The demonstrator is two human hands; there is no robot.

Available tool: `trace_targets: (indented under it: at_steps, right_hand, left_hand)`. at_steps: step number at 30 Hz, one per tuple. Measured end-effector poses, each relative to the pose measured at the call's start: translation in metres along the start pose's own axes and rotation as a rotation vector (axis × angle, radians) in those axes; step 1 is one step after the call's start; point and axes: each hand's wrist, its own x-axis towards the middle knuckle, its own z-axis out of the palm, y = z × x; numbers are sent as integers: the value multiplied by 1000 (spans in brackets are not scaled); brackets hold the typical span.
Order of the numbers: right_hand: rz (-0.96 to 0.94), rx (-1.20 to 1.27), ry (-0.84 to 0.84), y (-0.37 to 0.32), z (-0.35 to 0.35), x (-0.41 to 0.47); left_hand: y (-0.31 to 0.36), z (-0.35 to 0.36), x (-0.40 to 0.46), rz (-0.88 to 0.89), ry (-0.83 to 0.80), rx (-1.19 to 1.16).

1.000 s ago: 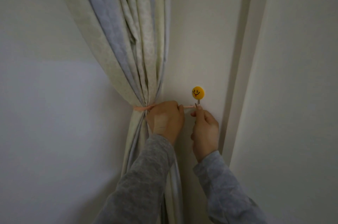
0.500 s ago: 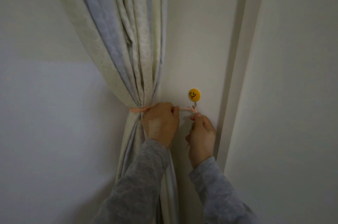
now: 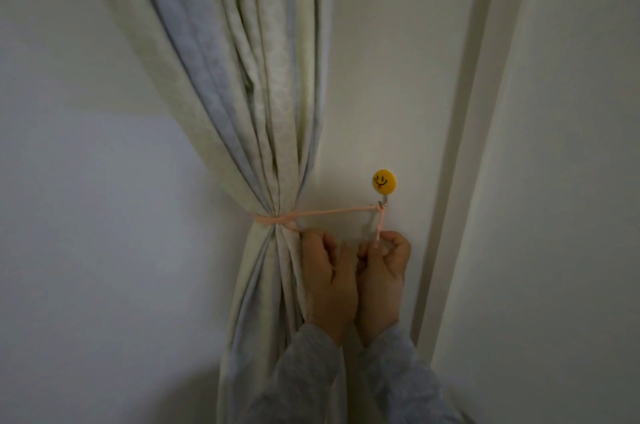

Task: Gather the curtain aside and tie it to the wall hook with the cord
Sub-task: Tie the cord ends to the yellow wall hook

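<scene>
The cream and pale blue curtain (image 3: 242, 94) hangs gathered into a bunch, cinched at its waist by a pink cord (image 3: 332, 212). The cord runs right from the bunch to the metal hook under a yellow smiley-face wall hook (image 3: 383, 181), then drops down. My right hand (image 3: 381, 271) pinches the cord's hanging end just below the hook. My left hand (image 3: 325, 271) sits beside the curtain and grips the other cord end coming off the bunch. Both hands are close together, below the stretched cord.
A pale wall lies behind the curtain and to the left. A vertical door frame or wall corner (image 3: 464, 146) rises just right of the hook. Grey sleeves cover both forearms at the bottom.
Both hands have dropped below the cord line. The cord, earlier hidden under the hands, now shows stretched from the curtain to the hook with an end hanging down.
</scene>
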Motion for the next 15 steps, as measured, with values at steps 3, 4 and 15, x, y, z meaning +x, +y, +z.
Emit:
trace_targets:
  at_steps: [3,4,15]
  right_hand:
    - [-29,21,-76,-3,0,-2]
    - [-38,3,-114,-4,1,-3]
    - [-191,-294,-313,0,-3,1]
  left_hand:
    - [5,4,4,-159,-36,-190]
    - [7,5,6,-191,-41,-230]
    - [20,8,8,-227,-97,-283]
